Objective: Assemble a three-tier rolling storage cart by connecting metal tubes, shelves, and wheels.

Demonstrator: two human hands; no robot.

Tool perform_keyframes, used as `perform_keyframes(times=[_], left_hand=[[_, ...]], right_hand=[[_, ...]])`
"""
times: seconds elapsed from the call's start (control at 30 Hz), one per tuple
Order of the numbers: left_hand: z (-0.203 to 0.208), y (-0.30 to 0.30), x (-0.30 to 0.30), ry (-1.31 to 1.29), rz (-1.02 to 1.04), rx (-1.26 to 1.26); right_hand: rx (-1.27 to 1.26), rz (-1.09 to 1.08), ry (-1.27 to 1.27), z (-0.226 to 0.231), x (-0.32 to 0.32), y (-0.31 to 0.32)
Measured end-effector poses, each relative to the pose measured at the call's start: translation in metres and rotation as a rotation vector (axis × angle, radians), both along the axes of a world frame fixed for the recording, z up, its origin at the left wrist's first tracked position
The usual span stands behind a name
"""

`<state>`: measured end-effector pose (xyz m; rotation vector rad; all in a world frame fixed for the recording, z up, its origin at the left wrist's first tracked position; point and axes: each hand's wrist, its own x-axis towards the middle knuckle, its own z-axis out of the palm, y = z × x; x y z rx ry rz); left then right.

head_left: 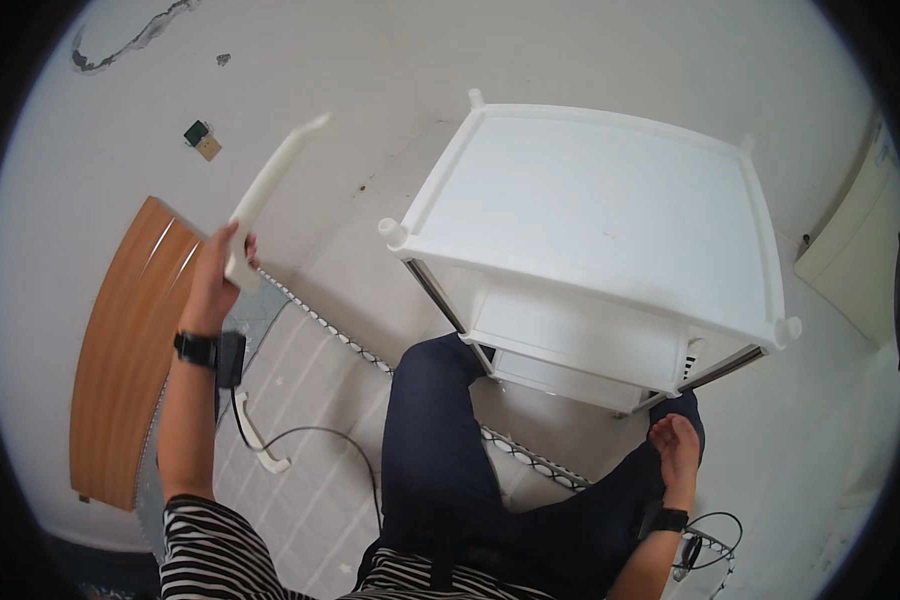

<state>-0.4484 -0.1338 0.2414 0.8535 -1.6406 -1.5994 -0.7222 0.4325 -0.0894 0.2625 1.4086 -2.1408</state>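
Observation:
My left hand (222,272), raised at the left, is wrapped round one end of a white curved plastic handle (270,180). The handle's other end points up and to the right, away from the shelf. Between my knees and beyond them stands a white tiered shelf rack (610,200) with a rimmed top tray, knobs at its corners and dark metal posts. Lower trays (570,330) show beneath the top. My right hand (676,446) rests near my right knee, below the rack, fingers loosely bent and apart, with nothing seen in it.
A second white handle (260,435) lies on the pale bedding (310,500) to my left. Behind it stands a curved wooden headboard (130,360). A wall socket (202,140) is on the far wall. Cables run from the bands on both wrists.

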Motion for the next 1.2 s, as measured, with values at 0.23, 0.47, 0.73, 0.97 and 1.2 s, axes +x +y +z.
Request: perform_keyframes(times=[0.23, 0.47, 0.73, 0.97, 1.2], left_hand=[[0.058, 0.046, -0.116, 0.054, -0.291, 0.095], [0.044, 0.048, -0.152, 0.009, -0.267, 0.182], [0.043, 0.047, -0.153, -0.130, -0.223, 0.188], [0.049, 0.087, -0.154, -0.328, -0.266, -0.164], [0.038, 0.101, -0.157, -0.363, -0.222, -0.182]], right_hand=[[-0.109, -0.017, 0.017, -0.004, -0.006, 0.007], [-0.153, -0.058, 0.002, 0.000, -0.002, 0.010], [-0.126, -0.063, -0.028, 0.002, -0.005, 0.002], [-0.166, -0.039, -0.006, 0.009, -0.008, 0.003], [-0.184, -0.069, -0.024, 0.016, -0.010, 0.004]])
